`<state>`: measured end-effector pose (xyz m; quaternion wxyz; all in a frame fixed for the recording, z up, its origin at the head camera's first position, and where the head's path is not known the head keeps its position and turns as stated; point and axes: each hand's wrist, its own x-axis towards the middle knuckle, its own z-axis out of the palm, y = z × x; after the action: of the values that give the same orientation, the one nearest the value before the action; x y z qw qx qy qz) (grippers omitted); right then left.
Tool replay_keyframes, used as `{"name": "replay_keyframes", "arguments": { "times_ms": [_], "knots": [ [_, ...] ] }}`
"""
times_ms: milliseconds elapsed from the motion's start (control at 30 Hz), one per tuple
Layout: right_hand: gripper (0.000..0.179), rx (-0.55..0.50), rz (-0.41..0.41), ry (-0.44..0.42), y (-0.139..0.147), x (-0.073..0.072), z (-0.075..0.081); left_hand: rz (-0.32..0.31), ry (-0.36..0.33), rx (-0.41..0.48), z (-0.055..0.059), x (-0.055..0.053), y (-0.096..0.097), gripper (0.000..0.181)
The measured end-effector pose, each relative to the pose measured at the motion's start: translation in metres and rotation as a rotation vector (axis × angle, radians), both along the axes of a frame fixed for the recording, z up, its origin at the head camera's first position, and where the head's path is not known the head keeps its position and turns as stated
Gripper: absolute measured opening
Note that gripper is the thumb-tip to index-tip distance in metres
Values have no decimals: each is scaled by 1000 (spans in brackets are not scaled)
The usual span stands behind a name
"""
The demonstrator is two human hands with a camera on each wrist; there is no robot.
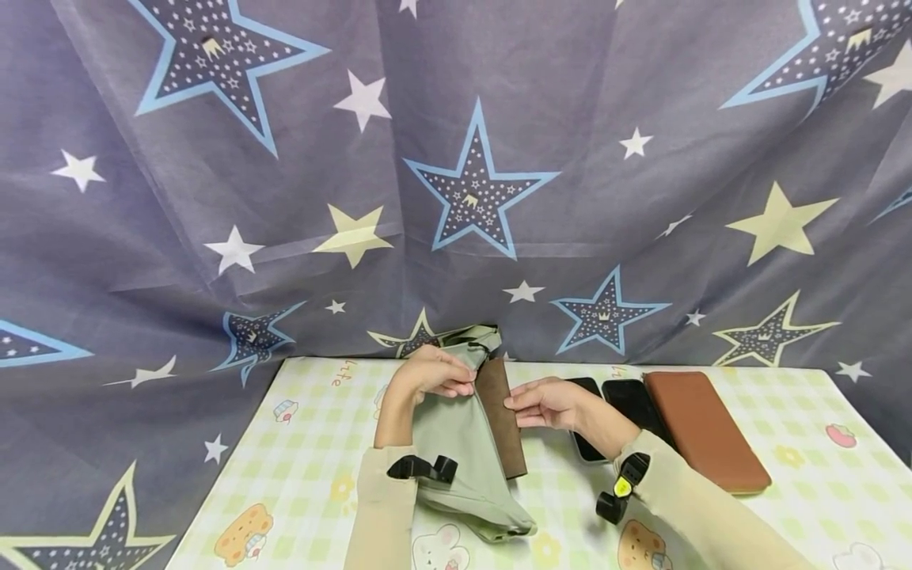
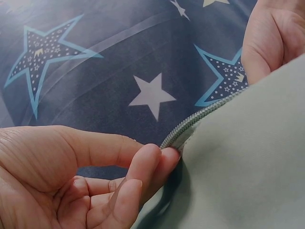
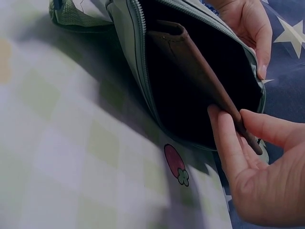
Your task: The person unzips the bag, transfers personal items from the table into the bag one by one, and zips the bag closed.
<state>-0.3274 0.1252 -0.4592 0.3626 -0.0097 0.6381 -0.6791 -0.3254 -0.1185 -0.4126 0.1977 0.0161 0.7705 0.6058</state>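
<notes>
A light green zip bag (image 1: pixel 452 443) with a strap lies on the table in the head view. My left hand (image 1: pixel 438 374) pinches the zipper edge (image 2: pixel 205 113) of its mouth between thumb and fingers. The thumb and fingers of my right hand (image 1: pixel 547 404) grip a dark brown wallet (image 1: pixel 501 419). In the right wrist view the wallet (image 3: pixel 202 69) slants into the unzipped opening, its far end inside the dark interior and its near end in my fingers. The bag's inside is too dark to make out.
Right of the bag lie two black phones, one (image 1: pixel 591 451) partly behind my right wrist, the other (image 1: pixel 632 405) beside it. Next to them is a flat tan-brown case (image 1: pixel 705 431). A star-patterned curtain (image 1: pixel 299 190) hangs behind the checked tablecloth (image 1: pixel 285 475).
</notes>
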Motion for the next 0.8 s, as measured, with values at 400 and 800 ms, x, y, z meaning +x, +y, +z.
{"name": "replay_keyframes", "arguments": {
  "times_ms": [400,800],
  "knots": [
    [10,-21,5,-21,-3,0,-1,4,-1,11,-1,0,0,26],
    [14,7,-1,22,-5,2,-3,12,4,8,0,0,0,24]
  ]
}}
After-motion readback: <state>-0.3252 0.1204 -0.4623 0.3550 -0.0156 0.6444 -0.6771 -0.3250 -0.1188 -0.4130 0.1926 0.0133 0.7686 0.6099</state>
